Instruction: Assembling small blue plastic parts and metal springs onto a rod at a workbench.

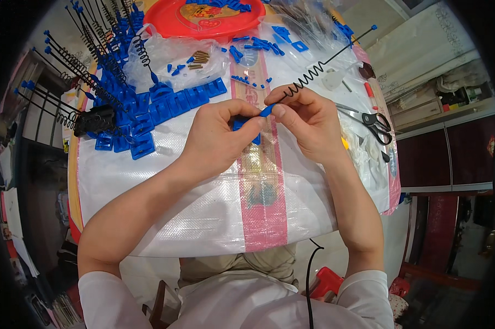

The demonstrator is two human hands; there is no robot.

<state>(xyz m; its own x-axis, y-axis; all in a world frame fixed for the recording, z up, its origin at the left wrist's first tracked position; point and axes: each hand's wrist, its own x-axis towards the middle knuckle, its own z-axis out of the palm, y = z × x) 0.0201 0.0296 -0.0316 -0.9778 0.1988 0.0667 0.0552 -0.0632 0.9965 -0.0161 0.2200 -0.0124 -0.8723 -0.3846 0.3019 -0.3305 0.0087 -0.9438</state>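
Above the middle of the table, my two hands meet at a small blue plastic connector [266, 111]. The fingers of my left hand [211, 137] are closed in a pinch on its left end. My right hand [316, 123] pinches the lower end of a black coil spring [306, 78] where it joins the connector. From there the spring slants up and right, ending in a straight wire with a blue tip [374, 27]. A blue plastic base [256, 139] shows partly below my left fingers; the rest of it is hidden.
At left stand several blue bases with upright springs, beside a row of blue bases [187, 100]. Metal pieces [199, 59] lie on a clear bag. A red basin [165, 19] is at the back; loose blue parts [258, 46] lie before it. Scissors [376, 123] lie right.
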